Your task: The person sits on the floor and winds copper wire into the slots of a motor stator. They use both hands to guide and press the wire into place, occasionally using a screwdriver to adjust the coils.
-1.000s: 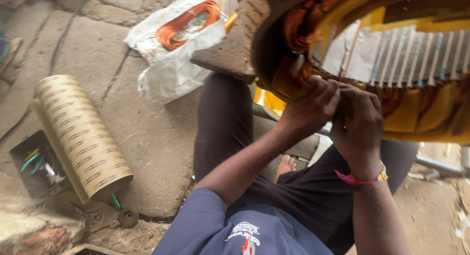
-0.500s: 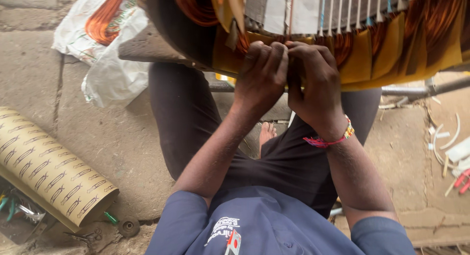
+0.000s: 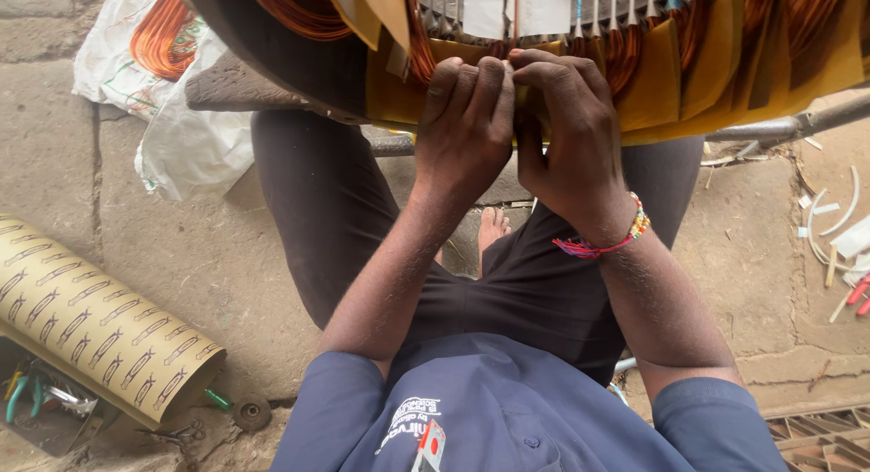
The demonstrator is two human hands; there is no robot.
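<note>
Copper windings (image 3: pixel 299 5) sit packed in the big stator (image 3: pixel 272 55) at the far edge, with yellow insulation paper (image 3: pixel 689 82) around them. Left hand (image 3: pixel 464 132) and right hand (image 3: pixel 571 141), side by side and touching, press curled fingers into one slot. Wire looks stiff and springy, its paper easily torn; the housing looks heavy.

Your hands, left hand (image 3: pixel 464 128) and right hand (image 3: pixel 566 132), meet side by side on the motor stator (image 3: pixel 634 64). Left of the stator lies a plastic bag (image 3: pixel 172 119); nearer you on that side, a paper roll (image 3: pixel 100 327) lies on the floor (image 3: pixel 199 264).
</note>
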